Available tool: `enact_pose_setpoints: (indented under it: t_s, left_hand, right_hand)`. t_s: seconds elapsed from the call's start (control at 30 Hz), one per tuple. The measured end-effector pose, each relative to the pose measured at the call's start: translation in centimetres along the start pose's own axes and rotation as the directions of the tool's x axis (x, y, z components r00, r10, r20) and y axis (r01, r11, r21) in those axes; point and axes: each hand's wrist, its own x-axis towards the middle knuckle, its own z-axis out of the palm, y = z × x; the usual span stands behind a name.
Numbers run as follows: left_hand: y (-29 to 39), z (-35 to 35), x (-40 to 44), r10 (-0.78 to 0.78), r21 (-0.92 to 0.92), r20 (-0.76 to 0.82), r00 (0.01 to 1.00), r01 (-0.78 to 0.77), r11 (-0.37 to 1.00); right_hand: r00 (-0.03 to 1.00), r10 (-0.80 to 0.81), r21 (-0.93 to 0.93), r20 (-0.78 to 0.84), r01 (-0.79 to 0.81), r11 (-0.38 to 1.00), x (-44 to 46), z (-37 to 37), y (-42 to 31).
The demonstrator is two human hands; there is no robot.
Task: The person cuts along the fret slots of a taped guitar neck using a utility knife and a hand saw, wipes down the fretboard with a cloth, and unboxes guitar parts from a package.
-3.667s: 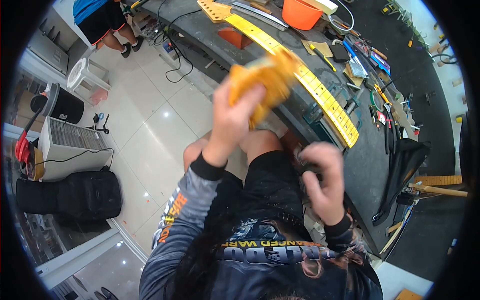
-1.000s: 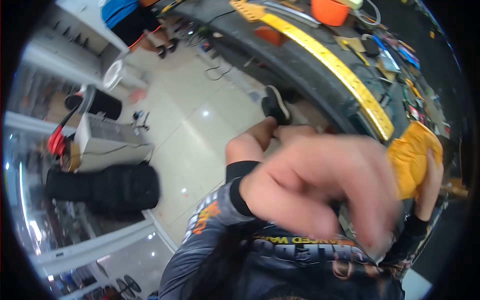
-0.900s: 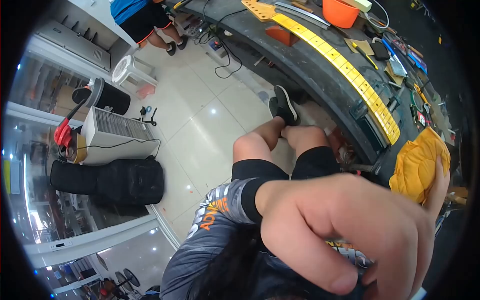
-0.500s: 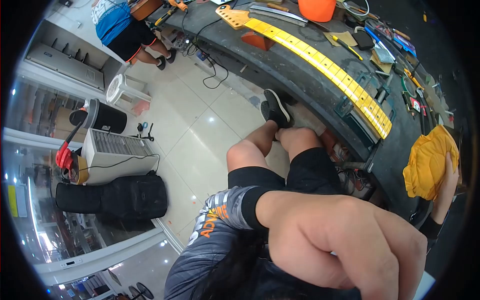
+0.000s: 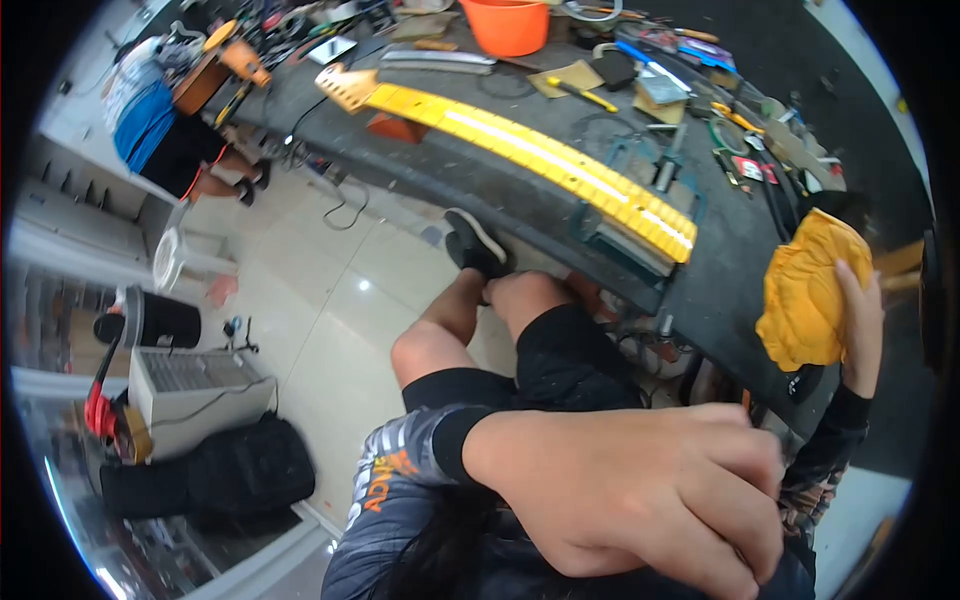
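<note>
Close to the camera, my left hand (image 5: 630,490) is closed, its fingers curled down. Whatever they hold, if anything, is hidden. On the right, my right hand (image 5: 862,325) grips a crumpled yellow cloth (image 5: 812,295) at the bench's near end. A guitar neck (image 5: 530,150) with a glossy yellow fretboard lies lengthwise along the workbench (image 5: 450,180), apart from both hands. Its headstock (image 5: 347,88) points to the far left. A reddish-brown block (image 5: 395,127) sits under the neck near the headstock, and a vise (image 5: 630,245) is beneath the other end.
An orange bucket (image 5: 507,25), a yellow cutter (image 5: 582,93) and several scattered tools are along the bench's far side. Another person (image 5: 150,120) stands at the upper left. A black instrument case (image 5: 215,465), a white stool (image 5: 180,257) and a cabinet (image 5: 185,385) stand left.
The camera view has turned, shifting the bench and neck left in the picture. My left hand has swung to a lower, flatter pose. The right hand still holds the yellow cloth.
</note>
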Motion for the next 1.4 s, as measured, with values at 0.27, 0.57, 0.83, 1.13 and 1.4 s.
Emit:
enact_pose_setpoints:
  t_s: [0.27,0.57,0.83,1.13,1.4]
  left_hand:
    - [0.1,-8.9,-15.6,-0.853,0.173,-0.181,0.489,0.870,0.462]
    - [1.4,-10.9,-40.8,-0.734,-0.185,-0.642,-0.219,0.974,-0.128]
    - [-0.2,-12.3,-41.7,-0.727,0.013,-0.651,-0.218,0.955,-0.298]
    - [-0.6,-12.1,-42.0,-0.689,-0.029,-0.697,-0.199,0.968,-0.250]
    - [-1.1,-11.3,-40.8,-0.703,-0.089,-0.672,-0.235,0.967,-0.238]
  right_hand:
    - [0.912,0.069,0.101,0.404,-0.120,0.988,-1.8,3.2,-0.8]
    - [0.963,-0.211,0.697,0.167,0.036,0.716,10.4,7.5,0.6]
    - [0.433,-0.807,-0.746,-0.402,0.356,0.563,14.3,0.5,2.3]
    - [0.811,0.234,0.347,-0.536,-0.042,0.937,26.0,-19.0,21.3]
    - [0.841,-0.054,-0.612,-0.539,-0.347,0.710,30.2,-17.3,25.9]
